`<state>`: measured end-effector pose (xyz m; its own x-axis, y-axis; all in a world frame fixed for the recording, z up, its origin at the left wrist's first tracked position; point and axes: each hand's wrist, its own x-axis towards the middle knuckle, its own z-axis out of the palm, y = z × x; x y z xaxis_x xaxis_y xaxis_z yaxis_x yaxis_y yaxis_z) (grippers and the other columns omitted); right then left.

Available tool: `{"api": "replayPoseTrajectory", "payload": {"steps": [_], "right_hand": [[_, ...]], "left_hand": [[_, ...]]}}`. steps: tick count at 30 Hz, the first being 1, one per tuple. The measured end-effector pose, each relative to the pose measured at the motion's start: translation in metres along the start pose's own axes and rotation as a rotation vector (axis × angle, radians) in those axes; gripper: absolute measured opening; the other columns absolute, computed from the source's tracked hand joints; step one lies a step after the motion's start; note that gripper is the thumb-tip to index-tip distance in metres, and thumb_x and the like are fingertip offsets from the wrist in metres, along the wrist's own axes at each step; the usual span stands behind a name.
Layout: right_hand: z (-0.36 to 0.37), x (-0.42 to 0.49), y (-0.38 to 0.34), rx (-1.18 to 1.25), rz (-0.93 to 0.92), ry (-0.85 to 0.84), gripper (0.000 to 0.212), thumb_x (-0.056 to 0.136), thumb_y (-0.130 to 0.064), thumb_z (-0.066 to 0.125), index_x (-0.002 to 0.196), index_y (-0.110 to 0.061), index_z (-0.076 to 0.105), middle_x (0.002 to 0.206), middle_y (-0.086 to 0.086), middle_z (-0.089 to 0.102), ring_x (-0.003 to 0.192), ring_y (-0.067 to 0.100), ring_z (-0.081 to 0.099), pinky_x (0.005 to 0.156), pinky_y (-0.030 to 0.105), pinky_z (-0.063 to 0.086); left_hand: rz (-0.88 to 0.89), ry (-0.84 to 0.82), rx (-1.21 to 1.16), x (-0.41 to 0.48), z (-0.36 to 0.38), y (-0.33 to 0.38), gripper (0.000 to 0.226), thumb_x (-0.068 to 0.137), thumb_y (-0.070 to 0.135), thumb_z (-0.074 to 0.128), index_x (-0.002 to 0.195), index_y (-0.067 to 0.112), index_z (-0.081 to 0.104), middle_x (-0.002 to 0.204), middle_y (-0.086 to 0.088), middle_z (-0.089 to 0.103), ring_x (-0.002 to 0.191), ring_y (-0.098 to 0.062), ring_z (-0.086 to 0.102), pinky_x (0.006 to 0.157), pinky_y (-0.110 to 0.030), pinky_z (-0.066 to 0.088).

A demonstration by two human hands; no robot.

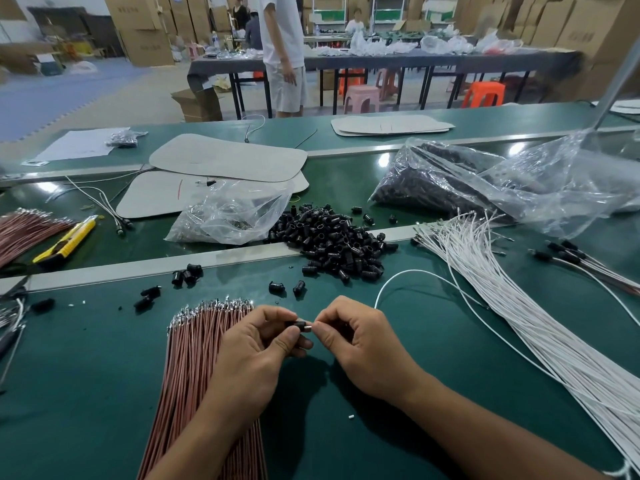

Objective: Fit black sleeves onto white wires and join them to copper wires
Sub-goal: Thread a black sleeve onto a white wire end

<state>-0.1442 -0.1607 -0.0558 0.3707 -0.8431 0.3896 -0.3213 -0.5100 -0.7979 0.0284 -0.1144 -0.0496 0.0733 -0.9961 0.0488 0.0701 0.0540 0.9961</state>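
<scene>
- While the left hand [256,344] pinches one short black plastic sleeve [297,323] between thumb and fingertips, the right hand [360,344] pinches the tip of a thin white insulated wire [415,270]. They sit close together, likely to steer the tip in.
- It all happens just in front of the loose pile of black sleeves [332,244], on the person's side.
- Sleeve's long axis runs left-right, open end facing right; the wire end points left at it.
- Bundle of copper-coloured wires [201,358] lies front-left of the pile, under the left wrist, handy for joining; the bundle of white wires [519,323] fans out to the pile's right.
</scene>
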Motion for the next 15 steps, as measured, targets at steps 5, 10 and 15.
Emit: {"api": "replayPoseTrajectory", "payload": {"steps": [5,10,15], "right_hand": [[0.0021,-0.0001,0.0003,-0.019,0.016,0.046,0.009,0.095,-0.012,0.067,0.086,-0.011,0.066,0.078,-0.005,0.06,0.068,0.008,0.054,0.064,0.016,0.042],[0.0036,-0.0013,0.0007,-0.028,0.018,0.109,0.01,0.094,-0.011,0.066,0.084,-0.011,0.065,0.075,-0.007,0.058,0.066,0.007,0.052,0.063,0.013,0.038],[0.0052,-0.0016,-0.0022,-0.038,-0.018,0.101,0.01,0.094,-0.013,0.064,0.084,-0.01,0.065,0.078,-0.003,0.06,0.067,0.008,0.053,0.064,0.013,0.038]], "left_hand": [[-0.016,-0.01,-0.078,0.0002,0.0021,0.0013,0.014,0.087,-0.01,0.059,0.099,-0.004,0.062,0.095,-0.016,0.074,0.089,-0.027,0.074,0.075,-0.023,0.058],[-0.02,0.005,-0.2,0.0014,0.0003,0.0016,0.023,0.077,0.0,0.066,0.099,-0.008,0.061,0.097,-0.02,0.074,0.093,-0.03,0.073,0.076,-0.022,0.058],[-0.031,0.012,-0.206,0.0016,-0.0011,-0.0011,0.022,0.074,0.004,0.07,0.094,-0.005,0.064,0.097,-0.021,0.074,0.094,-0.029,0.073,0.076,-0.022,0.058]]}}
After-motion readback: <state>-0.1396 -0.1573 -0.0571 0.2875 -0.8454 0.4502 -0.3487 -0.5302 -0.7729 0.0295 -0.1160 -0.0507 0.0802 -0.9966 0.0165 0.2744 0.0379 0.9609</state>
